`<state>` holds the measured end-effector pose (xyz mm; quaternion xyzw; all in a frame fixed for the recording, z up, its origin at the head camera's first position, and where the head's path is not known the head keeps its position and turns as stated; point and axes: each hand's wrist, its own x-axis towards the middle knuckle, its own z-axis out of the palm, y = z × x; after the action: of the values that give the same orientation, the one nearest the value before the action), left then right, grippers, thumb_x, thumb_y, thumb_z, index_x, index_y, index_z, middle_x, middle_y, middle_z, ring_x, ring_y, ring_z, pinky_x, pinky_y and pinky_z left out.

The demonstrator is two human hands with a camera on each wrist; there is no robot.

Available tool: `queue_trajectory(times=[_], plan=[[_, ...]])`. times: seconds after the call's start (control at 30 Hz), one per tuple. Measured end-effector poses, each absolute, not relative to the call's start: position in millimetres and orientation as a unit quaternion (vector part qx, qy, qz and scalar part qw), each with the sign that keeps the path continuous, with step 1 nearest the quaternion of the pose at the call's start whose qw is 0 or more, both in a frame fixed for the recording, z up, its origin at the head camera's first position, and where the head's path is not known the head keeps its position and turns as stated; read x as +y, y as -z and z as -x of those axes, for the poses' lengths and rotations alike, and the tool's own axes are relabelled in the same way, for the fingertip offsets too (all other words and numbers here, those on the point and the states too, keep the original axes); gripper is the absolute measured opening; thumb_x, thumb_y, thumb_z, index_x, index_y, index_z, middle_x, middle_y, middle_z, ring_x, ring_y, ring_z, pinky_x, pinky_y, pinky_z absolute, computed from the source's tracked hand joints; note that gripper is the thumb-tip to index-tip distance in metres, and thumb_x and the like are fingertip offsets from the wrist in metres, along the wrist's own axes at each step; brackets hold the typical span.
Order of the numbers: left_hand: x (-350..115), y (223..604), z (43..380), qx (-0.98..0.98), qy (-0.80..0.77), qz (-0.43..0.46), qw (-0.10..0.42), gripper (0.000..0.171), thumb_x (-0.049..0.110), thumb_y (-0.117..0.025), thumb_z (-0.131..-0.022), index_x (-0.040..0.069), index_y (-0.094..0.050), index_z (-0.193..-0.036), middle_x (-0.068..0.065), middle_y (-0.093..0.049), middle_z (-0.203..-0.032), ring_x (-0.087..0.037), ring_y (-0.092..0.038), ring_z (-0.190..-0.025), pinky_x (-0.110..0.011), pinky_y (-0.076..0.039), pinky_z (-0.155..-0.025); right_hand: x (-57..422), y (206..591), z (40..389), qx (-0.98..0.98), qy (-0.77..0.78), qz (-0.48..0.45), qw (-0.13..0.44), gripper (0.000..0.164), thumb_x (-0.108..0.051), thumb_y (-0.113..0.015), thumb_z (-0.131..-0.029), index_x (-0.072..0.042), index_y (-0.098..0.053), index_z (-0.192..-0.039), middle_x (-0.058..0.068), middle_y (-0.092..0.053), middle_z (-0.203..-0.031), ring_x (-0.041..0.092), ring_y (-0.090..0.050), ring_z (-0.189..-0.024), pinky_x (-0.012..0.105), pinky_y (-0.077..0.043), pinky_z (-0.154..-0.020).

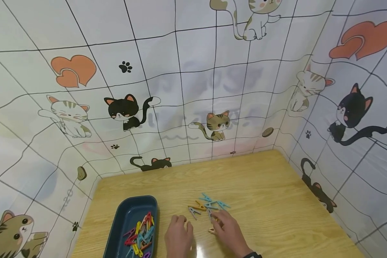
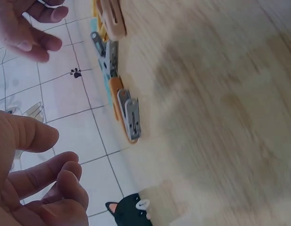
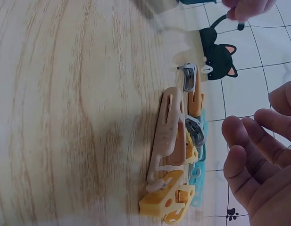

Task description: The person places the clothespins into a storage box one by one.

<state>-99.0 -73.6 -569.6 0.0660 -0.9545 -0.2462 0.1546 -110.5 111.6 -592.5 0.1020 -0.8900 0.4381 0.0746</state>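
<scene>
Several clothespins lie in a loose group on the table: light blue ones [image 1: 223,205], orange-brown ones [image 1: 199,206] and grey ones [image 1: 193,212]. My right hand [image 1: 227,231] hovers at the near side of this group, fingers loosely bent with nothing between them. Close to its fingertips in the right wrist view are a beige clothespin [image 3: 159,134], a yellow one [image 3: 162,197] and a grey one [image 3: 196,132]. To the left, my left hand [image 1: 178,236] is held over the table, fingers relaxed; the left wrist view shows nothing in its grasp.
A dark blue tray [image 1: 119,211] stands left of my left hand, with a heap of mixed-colour clothespins [image 1: 142,234] inside. The wooden table [image 1: 277,200] meets a cat-printed cloth [image 1: 187,89] at the back and sides.
</scene>
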Motion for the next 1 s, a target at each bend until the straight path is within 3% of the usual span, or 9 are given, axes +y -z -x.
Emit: queue_trajectory(times=[0.5, 0.8, 1.0], plan=[[-60, 586, 127, -0.960, 0.236, -0.029, 0.149, 0.012, 0.016, -0.079, -0.085, 0.007, -0.071, -0.084, -0.001, -0.052, -0.078, -0.008, -0.047, -0.056, -0.028, -0.041, -0.049, 102, 587, 121, -0.892, -0.413, -0.127, 0.130, 0.020, -0.003, -0.069, -0.093, -0.010, -0.075, -0.112, -0.004, -0.066, -0.099, 0.002, -0.058, -0.080, 0.023, -0.052, -0.067], [-56, 604, 146, -0.966, 0.228, -0.061, 0.109, 0.015, 0.016, -0.076, -0.085, 0.009, -0.066, -0.076, -0.001, -0.049, -0.074, -0.013, -0.047, -0.057, -0.033, -0.040, -0.052, 95, 594, 134, -0.907, -0.400, -0.115, 0.068, 0.021, -0.009, -0.063, -0.098, -0.006, -0.074, -0.116, -0.005, -0.061, -0.097, 0.002, -0.050, -0.078, 0.023, -0.047, -0.066], [-53, 614, 156, -0.969, 0.218, -0.092, 0.074, 0.015, 0.016, -0.075, -0.084, 0.007, -0.067, -0.078, -0.004, -0.050, -0.073, -0.017, -0.049, -0.058, -0.036, -0.041, -0.054, 93, 597, 137, -0.904, -0.406, -0.120, 0.063, 0.020, -0.007, -0.063, -0.097, -0.004, -0.074, -0.113, -0.006, -0.058, -0.092, 0.003, -0.048, -0.077, 0.023, -0.045, -0.065]])
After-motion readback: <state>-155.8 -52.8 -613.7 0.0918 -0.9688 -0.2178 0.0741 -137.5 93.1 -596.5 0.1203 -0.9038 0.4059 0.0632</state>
